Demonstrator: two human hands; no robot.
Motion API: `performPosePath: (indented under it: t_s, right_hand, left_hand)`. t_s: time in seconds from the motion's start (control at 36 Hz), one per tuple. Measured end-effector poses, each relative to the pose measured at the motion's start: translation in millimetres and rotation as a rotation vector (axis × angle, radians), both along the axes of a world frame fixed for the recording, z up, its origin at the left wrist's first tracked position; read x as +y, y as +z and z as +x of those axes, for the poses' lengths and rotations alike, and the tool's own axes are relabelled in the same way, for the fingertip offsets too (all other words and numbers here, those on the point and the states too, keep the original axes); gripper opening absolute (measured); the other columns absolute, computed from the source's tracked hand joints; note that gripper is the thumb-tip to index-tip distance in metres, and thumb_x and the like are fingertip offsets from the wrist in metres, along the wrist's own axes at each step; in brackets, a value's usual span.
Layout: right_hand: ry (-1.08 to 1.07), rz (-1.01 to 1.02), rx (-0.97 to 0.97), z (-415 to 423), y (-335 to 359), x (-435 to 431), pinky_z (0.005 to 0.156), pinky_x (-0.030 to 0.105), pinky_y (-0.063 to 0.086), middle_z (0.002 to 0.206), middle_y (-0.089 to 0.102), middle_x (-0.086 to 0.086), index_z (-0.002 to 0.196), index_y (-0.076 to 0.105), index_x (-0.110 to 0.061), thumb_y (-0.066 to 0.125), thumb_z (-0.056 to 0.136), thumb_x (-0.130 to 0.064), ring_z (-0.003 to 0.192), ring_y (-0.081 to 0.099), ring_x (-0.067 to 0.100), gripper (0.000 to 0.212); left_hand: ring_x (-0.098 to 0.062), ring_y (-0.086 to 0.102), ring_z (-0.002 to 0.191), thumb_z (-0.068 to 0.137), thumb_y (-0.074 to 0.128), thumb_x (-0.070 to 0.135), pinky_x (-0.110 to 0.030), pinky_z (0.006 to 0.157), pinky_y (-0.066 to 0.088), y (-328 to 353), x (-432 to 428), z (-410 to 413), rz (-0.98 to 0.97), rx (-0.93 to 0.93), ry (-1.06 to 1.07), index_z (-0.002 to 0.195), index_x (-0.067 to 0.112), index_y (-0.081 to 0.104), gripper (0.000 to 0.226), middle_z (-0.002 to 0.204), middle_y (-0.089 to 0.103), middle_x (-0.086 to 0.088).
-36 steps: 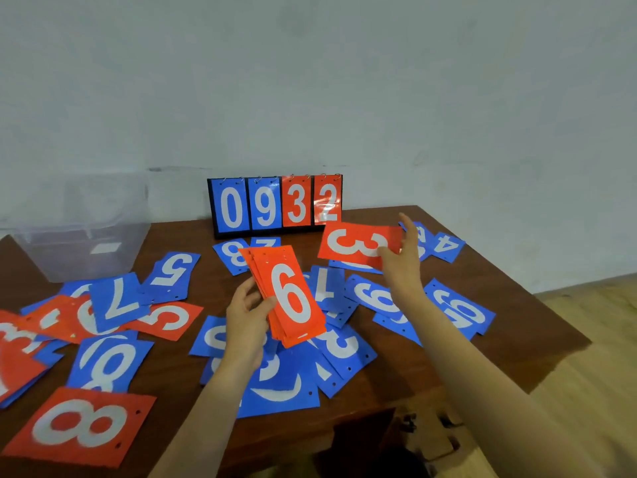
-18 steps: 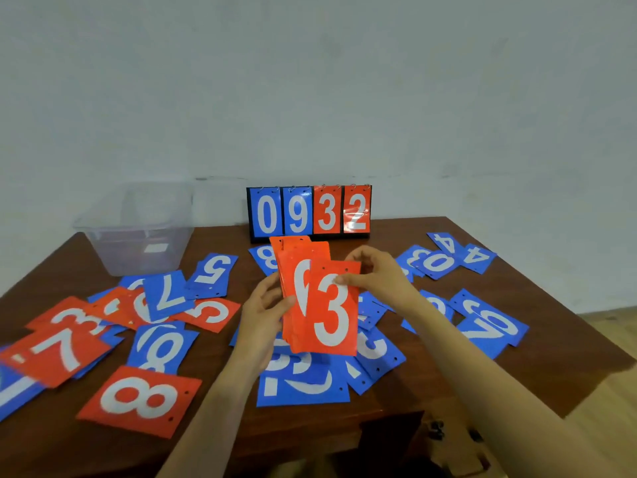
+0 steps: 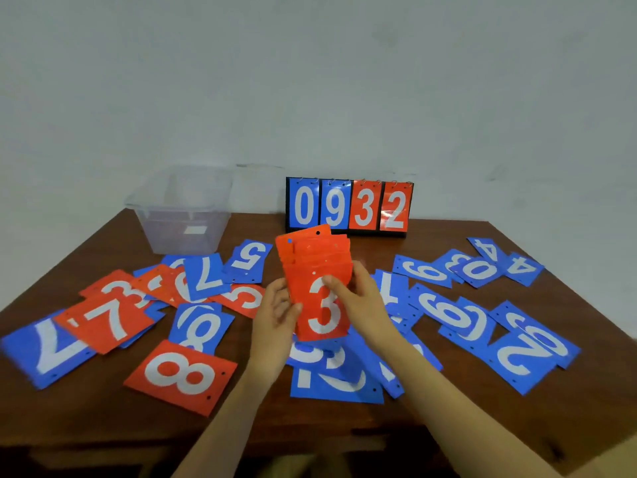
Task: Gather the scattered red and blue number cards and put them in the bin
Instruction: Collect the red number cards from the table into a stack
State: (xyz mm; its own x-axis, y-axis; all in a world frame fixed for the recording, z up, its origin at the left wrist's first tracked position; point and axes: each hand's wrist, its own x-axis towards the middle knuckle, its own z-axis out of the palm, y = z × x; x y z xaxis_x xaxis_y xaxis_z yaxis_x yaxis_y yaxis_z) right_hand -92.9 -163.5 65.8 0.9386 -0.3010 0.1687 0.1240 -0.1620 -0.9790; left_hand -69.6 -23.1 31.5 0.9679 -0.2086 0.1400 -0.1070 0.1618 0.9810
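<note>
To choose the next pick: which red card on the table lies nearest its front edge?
The red 8 card, left of the left hand; the red 7, red 3 and red 5 lie farther back.

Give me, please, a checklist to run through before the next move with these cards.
1. Red stack secure: ok, the left hand and right hand both hold it.
2. Stack squared: not ok, its upper cards fan out.
3. A hand free for another card: not ok.
4. Bin upright with its top open: ok.
5. Red cards all gathered: not ok, the red 8 and red 7 lie on the table.
</note>
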Motion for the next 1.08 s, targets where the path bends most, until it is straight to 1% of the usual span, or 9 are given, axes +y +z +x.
performPosePath:
  t_s: [0.14,0.28,0.33,0.47,0.64,0.81,0.97,1.03,1.08]
  right_hand:
    - [-0.025,-0.003,-0.079,-3,-42,22,0.085,0.024,0.052,0.111,0.063,-0.005,0.113,0.049,-0.032,0.054,0.095,-0.026,0.102,0.062,0.008,0.020]
    - [-0.019,-0.046,-0.134,-10,-60,27,0.088,0.014,0.047,0.132,0.049,-0.010,0.139,0.023,-0.039,0.055,0.094,-0.019,0.116,0.053,-0.002,0.059]
    - [-0.021,-0.060,-0.145,-11,-63,26,0.091,0.017,0.048,0.138,0.043,-0.007,0.143,0.011,-0.044,0.056,0.094,-0.018,0.120,0.051,0.001,0.071]
    - [-0.060,-0.162,-0.155,-6,-61,22,0.090,0.017,0.049,0.144,0.039,-0.001,0.135,-0.005,-0.061,0.056,0.094,-0.018,0.123,0.050,0.007,0.085]
    - [-0.031,-0.528,-0.178,0,-48,9,0.088,0.004,0.036,0.141,0.021,-0.015,0.135,-0.002,-0.057,0.062,0.091,-0.017,0.121,0.031,-0.004,0.087]
    - [-0.028,-0.845,-0.104,4,-35,2,0.079,0.025,0.053,0.149,0.014,-0.003,0.147,0.009,-0.040,0.059,0.092,-0.027,0.124,0.044,0.019,0.076]
    - [-0.079,-0.834,-0.032,2,-35,6,0.085,0.031,0.055,0.152,0.011,0.003,0.149,0.008,-0.036,0.052,0.096,-0.027,0.120,0.050,0.025,0.070]
    - [-0.061,-0.741,-0.086,1,-36,8,0.080,0.018,0.052,0.150,0.015,-0.002,0.145,0.008,-0.042,0.053,0.095,-0.021,0.120,0.048,0.019,0.071]
    - [-0.067,-0.515,-0.120,0,-40,8,0.075,0.006,0.046,0.143,0.023,-0.011,0.137,0.006,-0.052,0.057,0.093,-0.015,0.120,0.044,0.007,0.077]
  left_hand:
    - [0.009,0.055,0.091,0.096,0.050,0.007,-0.005,0.072,0.045,-15,6,-7,0.301,-0.090,0.097,0.122,0.033,0.040,0.038,0.098,0.052,0.028]
    - [-0.007,0.046,0.126,0.096,0.049,0.020,-0.024,0.098,0.042,-28,5,-6,0.462,-0.114,0.092,0.146,0.030,0.023,0.057,0.137,0.046,0.010]
    - [-0.009,0.042,0.130,0.097,0.048,0.021,-0.023,0.098,0.040,-29,2,-7,0.475,-0.121,0.099,0.149,0.029,0.014,0.063,0.145,0.040,0.004]
    - [0.006,0.029,0.119,0.100,0.041,0.024,-0.014,0.088,0.036,-24,-3,-11,0.505,-0.175,0.063,0.149,0.034,-0.005,0.068,0.152,0.026,0.003]
    - [0.005,0.028,0.120,0.099,0.040,0.027,-0.016,0.088,0.038,-23,0,-7,0.579,-0.237,0.030,0.138,0.044,-0.012,0.067,0.154,0.021,0.003]
    - [-0.013,0.034,0.135,0.098,0.042,0.027,-0.027,0.096,0.044,-15,-1,-1,0.574,-0.324,0.072,0.136,0.048,-0.008,0.066,0.154,0.021,0.001]
    - [-0.018,0.022,0.142,0.095,0.050,0.021,-0.036,0.108,0.039,-3,-6,2,0.819,-0.426,0.002,0.138,0.043,-0.008,0.076,0.157,0.008,-0.001]
    - [-0.019,0.025,0.141,0.095,0.050,0.019,-0.038,0.106,0.042,-4,-5,3,0.810,-0.385,0.015,0.148,0.032,-0.002,0.075,0.156,0.012,-0.002]
    - [-0.019,0.030,0.138,0.095,0.050,0.017,-0.041,0.102,0.045,-6,-4,4,0.772,-0.369,0.027,0.147,0.035,0.000,0.074,0.153,0.019,-0.003]
